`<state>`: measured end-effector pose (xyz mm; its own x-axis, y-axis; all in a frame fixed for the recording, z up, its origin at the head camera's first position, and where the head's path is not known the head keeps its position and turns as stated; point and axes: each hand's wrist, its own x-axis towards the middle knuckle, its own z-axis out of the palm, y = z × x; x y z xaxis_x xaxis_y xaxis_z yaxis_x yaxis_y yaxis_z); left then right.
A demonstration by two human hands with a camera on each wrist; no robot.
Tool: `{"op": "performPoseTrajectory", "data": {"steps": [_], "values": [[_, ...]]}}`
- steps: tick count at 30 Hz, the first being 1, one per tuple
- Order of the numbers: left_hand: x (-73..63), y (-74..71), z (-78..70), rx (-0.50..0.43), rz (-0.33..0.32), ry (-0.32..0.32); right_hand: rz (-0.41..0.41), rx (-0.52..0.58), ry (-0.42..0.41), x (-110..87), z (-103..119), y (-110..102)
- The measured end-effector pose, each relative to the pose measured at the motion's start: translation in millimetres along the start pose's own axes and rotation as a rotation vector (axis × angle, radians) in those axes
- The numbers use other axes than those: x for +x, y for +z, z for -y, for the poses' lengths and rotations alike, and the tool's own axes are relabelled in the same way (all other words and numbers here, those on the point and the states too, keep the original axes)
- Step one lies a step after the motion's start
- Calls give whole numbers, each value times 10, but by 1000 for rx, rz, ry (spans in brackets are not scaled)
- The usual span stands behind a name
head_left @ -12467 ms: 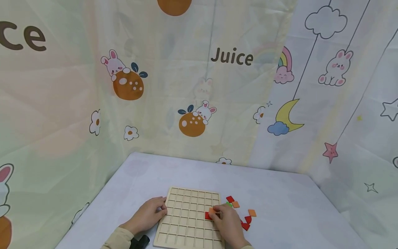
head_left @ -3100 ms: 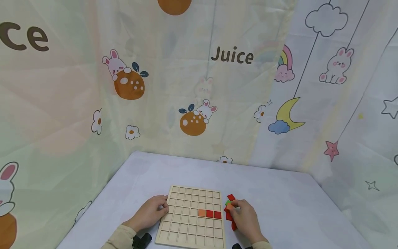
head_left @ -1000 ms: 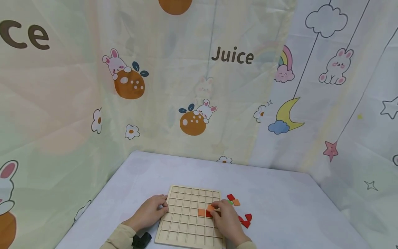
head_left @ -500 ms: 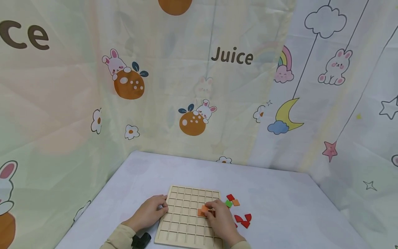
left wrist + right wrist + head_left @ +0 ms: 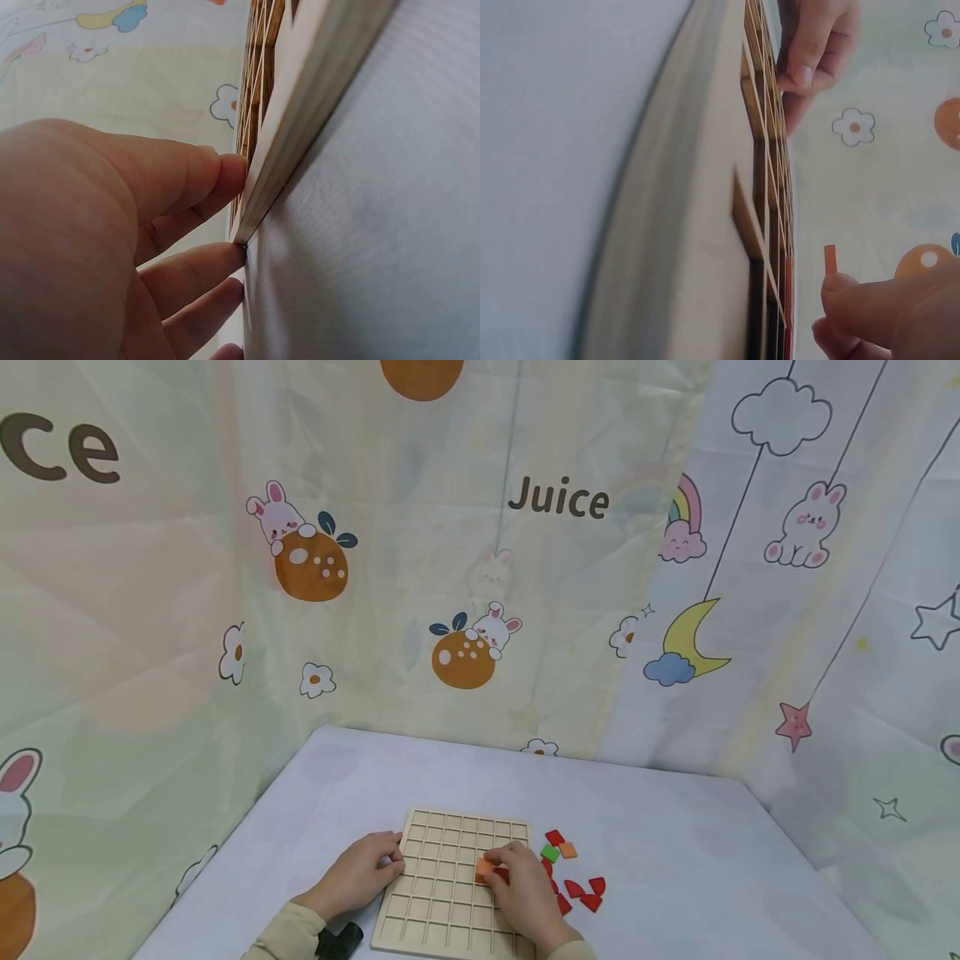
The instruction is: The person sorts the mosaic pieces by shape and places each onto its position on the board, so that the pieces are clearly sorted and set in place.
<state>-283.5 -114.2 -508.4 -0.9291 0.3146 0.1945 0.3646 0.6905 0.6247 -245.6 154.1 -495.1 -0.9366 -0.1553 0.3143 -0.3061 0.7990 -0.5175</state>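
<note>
Whereas half a second ago the orange tile (image 5: 483, 870) was a touch further toward 3 o'clock, it's now over the wooden board (image 5: 442, 914), about 2 o'clock of its centre. Right hand (image 5: 521, 893) pinches it by thumb and finger; right wrist view has it clear of the grid. My read: lining up, not seated, so that placement is pending. Can't tell what the cell beneath holds. Red tile (image 5: 501, 874) in the board just to 3 o'clock, partly hidden. Left hand (image 5: 367, 867) unmoved at the board's 9 o'clock edge, fingers touching, not clenched; probably steadying. Off-board, 2 to 3 o'clock: green tile (image 5: 551, 852), spare orange tile (image 5: 567, 850), loose red pieces (image 5: 592, 902), more of them now uncovered by the hand's shift.
</note>
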Motion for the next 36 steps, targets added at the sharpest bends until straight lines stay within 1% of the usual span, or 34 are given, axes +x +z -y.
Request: {"op": "performPoseTrajectory", "data": {"steps": [4, 12, 19, 21, 30, 36], "values": [[1, -1, 9, -2, 3, 4, -2, -8, -37, 3, 24, 38], [16, -5, 12, 2, -2, 14, -1, -25, -24, 44, 60, 81], [23, 2, 3, -3, 1, -35, 15, 28, -25, 58, 81, 129], [20, 6, 2, -4, 6, -37, 14, 32, -30, 58, 87, 142], [8, 8, 11, -9, 6, -34, -26, -27, -64, 56, 85, 175], [14, 18, 6, -3, -2, -38, -30, -41, -67, 57, 67, 208]]}}
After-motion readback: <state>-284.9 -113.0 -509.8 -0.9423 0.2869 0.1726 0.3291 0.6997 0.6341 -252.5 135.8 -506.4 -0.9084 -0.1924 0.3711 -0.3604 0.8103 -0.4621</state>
